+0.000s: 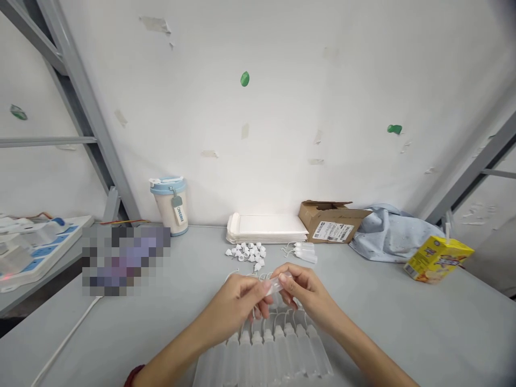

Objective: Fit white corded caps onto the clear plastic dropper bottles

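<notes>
Above the table, both hands hold one small clear plastic bottle [276, 285], which is tilted up to the right. My left hand [245, 296] pinches its lower left end, where my fingertips hide whatever is there. The other end sits between the thumb and fingers of my right hand [303, 287]. Just below the hands lies a row of several larger translucent bottles [268, 355] with white tops and thin looped cords. Beyond the hands is a loose pile of small white caps [246, 251]. To its right are a few small clear bottles [305, 251] with cords.
Along the wall stand a cream tumbler with a blue lid [169, 207], a stack of white padded envelopes [268, 228], an open cardboard box [332, 221] and a light blue cloth [393, 234]. A yellow drink carton [437, 260] is at right. Power strips [44, 247] lie at left.
</notes>
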{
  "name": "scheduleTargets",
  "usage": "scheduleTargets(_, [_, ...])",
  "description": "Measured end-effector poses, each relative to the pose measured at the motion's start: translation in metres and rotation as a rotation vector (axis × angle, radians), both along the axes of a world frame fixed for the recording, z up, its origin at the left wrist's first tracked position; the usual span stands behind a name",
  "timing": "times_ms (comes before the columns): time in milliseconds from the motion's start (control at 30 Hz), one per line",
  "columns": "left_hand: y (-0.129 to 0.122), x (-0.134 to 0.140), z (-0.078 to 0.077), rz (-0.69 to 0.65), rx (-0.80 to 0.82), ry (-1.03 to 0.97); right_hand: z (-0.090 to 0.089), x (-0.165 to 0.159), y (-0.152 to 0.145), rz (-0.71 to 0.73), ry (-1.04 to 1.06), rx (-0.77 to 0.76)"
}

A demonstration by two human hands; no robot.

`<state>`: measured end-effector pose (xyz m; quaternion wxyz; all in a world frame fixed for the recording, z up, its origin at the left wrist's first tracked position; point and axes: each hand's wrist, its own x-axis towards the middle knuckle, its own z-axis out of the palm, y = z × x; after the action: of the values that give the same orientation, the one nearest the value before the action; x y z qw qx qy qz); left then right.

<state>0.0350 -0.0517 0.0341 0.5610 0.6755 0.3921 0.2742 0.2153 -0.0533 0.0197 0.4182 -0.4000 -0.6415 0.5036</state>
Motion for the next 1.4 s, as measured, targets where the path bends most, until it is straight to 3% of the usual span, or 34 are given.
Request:
scheduleTargets(100, [0.001, 0.000, -0.001, 0.011, -0.270, -0.126, -0.002, -0.001, -0.003, -0.124, -0.198, 0.279])
scheduleTargets(167, [0.002, 0.000, -0.002, 0.016, -0.360, -0.180, -0.003, -0.003, -0.005, -0.161, -0.278, 0.415])
scheduleTargets(267, [0.003, 0.000, -0.004, 0.012, -0.367, -0.205, -0.001, -0.005, -0.008, -0.158, -0.279, 0.387])
scheduleTargets(367, [0.002, 0.001, -0.003, 0.008, -0.229, -0.141, 0.001, -0.005, -0.007, -0.129, -0.179, 0.261])
scheduleTargets(667, [-0.004, 0.003, -0.010, 0.069, 0.611, 0.282, -0.003, 0.000, 0.000, -0.093, 0.049, -0.037])
scheduleTargets(767, [-0.002, 0.002, -0.016, 0.044, 0.773, 0.322, -0.002, -0.002, -0.001, -0.087, 0.083, -0.098])
scheduleTargets(933, [0.002, 0.003, -0.018, 0.022, 0.798, 0.358, -0.001, -0.003, 0.001, -0.091, 0.101, -0.156])
scheduleTargets(1033, [0.017, -0.006, -0.019, 0.051, 0.734, 0.371, 0.002, 0.007, 0.009, -0.238, -0.004, -0.072])
scheduleTargets(1100, [0.035, -0.019, -0.022, 0.147, 0.705, 0.397, 0.005, 0.020, 0.017, -0.405, -0.123, 0.090])
scheduleTargets(1200, [0.063, -0.045, -0.030, 0.349, 0.785, 0.494, 0.010, 0.045, 0.030, -0.505, -0.238, 0.158])
scheduleTargets(1400, [0.088, -0.065, -0.053, 0.319, 0.844, 0.514, 0.005, 0.078, 0.046, -0.429, -0.689, 0.245])
